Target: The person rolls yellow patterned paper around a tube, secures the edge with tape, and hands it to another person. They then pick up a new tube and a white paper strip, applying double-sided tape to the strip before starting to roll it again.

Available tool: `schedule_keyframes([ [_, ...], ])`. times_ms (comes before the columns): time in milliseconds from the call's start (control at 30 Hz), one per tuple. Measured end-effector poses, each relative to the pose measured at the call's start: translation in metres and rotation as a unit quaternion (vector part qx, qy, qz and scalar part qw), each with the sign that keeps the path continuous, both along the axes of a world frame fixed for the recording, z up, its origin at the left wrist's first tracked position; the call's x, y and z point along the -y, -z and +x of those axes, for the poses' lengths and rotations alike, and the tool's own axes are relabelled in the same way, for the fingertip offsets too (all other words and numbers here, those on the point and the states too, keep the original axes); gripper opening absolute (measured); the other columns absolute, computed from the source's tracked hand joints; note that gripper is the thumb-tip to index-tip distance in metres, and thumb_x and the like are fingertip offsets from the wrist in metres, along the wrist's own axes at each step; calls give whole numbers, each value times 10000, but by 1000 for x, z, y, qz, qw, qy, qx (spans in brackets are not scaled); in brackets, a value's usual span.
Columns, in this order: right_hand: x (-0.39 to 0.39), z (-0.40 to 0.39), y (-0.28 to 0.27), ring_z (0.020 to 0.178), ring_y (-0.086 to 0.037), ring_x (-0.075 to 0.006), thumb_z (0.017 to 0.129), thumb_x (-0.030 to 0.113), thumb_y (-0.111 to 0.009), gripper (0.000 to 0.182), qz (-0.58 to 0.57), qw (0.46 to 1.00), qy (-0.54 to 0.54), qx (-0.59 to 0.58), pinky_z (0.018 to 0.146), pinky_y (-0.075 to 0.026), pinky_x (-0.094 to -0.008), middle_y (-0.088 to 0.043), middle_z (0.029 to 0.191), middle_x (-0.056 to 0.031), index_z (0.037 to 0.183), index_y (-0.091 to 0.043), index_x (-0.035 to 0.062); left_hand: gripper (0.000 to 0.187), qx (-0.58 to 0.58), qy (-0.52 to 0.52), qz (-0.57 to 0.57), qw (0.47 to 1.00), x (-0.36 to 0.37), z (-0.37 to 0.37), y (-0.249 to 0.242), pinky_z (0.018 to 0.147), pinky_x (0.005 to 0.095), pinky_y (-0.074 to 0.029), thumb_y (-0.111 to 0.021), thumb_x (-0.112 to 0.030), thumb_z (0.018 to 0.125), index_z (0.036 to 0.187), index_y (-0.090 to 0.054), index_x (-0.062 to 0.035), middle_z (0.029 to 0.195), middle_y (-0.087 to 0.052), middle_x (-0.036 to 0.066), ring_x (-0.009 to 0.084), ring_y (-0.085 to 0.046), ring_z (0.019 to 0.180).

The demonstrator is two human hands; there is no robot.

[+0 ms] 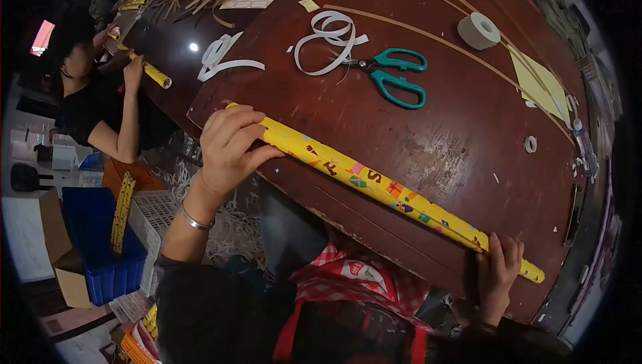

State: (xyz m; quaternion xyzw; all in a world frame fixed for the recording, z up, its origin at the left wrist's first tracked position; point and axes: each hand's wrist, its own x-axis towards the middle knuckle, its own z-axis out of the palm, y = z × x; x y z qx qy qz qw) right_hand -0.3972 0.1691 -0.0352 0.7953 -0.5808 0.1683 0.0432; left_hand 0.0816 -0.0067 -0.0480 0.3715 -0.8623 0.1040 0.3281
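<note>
A long, thin roll of yellow wrapping paper (368, 187), printed with colourful gift pictures and letters, lies slantwise along the near edge of the table. My left hand (231, 143) is closed over its upper left end, fingers across the top and thumb along the near side. Close to the other end, my right hand (501, 270) grips the roll, with a short tip sticking out past it. The right fingers are partly hidden by shadow. Beyond the roll lie scissors with teal handles (401, 76), their blades beside a curled white strip (328, 43).
A roll of white tape (479, 31) and a pale yellow sheet (538, 83) are on the brown table (461, 137). At the left, a co-worker (100, 103) handles another yellow roll (157, 76). A blue bin (117, 274) stands on the floor below.
</note>
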Motion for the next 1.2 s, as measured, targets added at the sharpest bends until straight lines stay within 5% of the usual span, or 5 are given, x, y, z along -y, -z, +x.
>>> schedule_keyframes([
  [133, -6, -4, 4, 936, -547, -368, 737, 119, -775, 522, 2, 1000, 7, -17, 761, -465, -492, -573, 1064, -165, 1228, -603, 72, 504, -21, -11, 22, 999, -4, -5, -3, 821, 408, -472, -837, -368, 626, 985, -667, -58, 985, -645, 67, 283, -620, 940],
  [300, -6, -3, 6, 932, -545, -361, 744, 86, -780, 567, -23, 999, 6, -24, 750, -465, -489, -566, 1074, -153, 1274, -580, 108, 553, 105, -32, 46, 993, -5, -2, -14, 906, 411, -386, -804, -433, 655, 1115, -704, -144, 1012, -624, 29, 240, -592, 971],
  [1200, -4, 4, 7, 913, -546, -361, 740, 103, -774, 496, -38, 999, 2, 4, 741, -466, -487, -568, 1023, -159, 1207, -610, 63, 518, 170, -95, 12, 981, -1, 12, -22, 981, 486, -385, -747, -496, 712, 1097, -699, -153, 1123, -625, 42, 236, -603, 1070],
])
